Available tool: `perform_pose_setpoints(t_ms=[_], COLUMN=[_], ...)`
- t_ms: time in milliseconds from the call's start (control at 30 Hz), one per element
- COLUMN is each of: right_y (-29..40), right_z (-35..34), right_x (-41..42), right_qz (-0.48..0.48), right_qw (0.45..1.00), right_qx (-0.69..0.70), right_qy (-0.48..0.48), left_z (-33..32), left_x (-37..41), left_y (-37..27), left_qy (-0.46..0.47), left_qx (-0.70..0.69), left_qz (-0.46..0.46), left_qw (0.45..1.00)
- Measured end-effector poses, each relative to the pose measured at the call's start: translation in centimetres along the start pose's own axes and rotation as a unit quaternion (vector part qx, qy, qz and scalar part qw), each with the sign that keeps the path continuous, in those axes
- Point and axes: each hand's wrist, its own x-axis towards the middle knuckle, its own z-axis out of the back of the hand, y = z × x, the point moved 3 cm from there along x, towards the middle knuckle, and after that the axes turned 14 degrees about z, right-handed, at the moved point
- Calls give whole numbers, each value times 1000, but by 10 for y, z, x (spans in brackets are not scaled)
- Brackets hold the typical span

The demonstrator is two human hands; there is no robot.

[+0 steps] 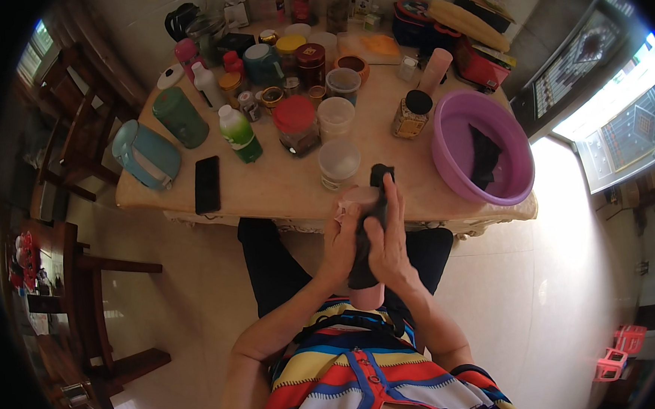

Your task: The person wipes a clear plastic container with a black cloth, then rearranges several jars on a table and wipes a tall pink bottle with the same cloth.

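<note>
A pink cylindrical container point(368, 297) is between my hands over my lap, at the table's front edge, with a dark cloth point(363, 270) around part of it. My left hand point(340, 240) grips the pink container's upper part from the left. My right hand point(389, 240) presses the cloth against its right side, fingers nearly straight and pointing to the table. The middle of the container is hidden by cloth and hands. Just beyond my fingers stands a clear plastic tub point(339, 164). To the right, a purple basin point(484, 186) holds another dark cloth point(485, 155).
On the marble-like table point(281, 190) stand a red-lidded jar point(295, 125), a green bottle point(240, 134), a black-lidded jar point(412, 114), a pink cylinder point(436, 69) and a blue pitcher point(145, 155). A black phone point(207, 185) lies near the front edge. Wooden chairs point(94, 297) are at left.
</note>
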Motion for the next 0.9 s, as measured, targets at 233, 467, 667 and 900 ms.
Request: perform_pose_setpoints(t_ms=[233, 467, 667, 900], right_y=[-25, -4, -5, -3], right_z=[7, -7, -18, -14], right_x=[17, -34, -75, -80], right_qz=[-265, -107, -204, -350], right_qw=[924, 989, 949, 785], right_qx=[254, 105, 228, 507], right_qy=[-107, 19, 79, 57], left_z=[-3, 9, 32, 2], left_x=[-8, -5, 9, 14], left_y=[13, -13, -35, -38], left_qy=[40, -40, -24, 310], left_qx=[53, 30, -84, -208], left_qz=[-35, -69, -20, 89], left_qw=[997, 996, 996, 923])
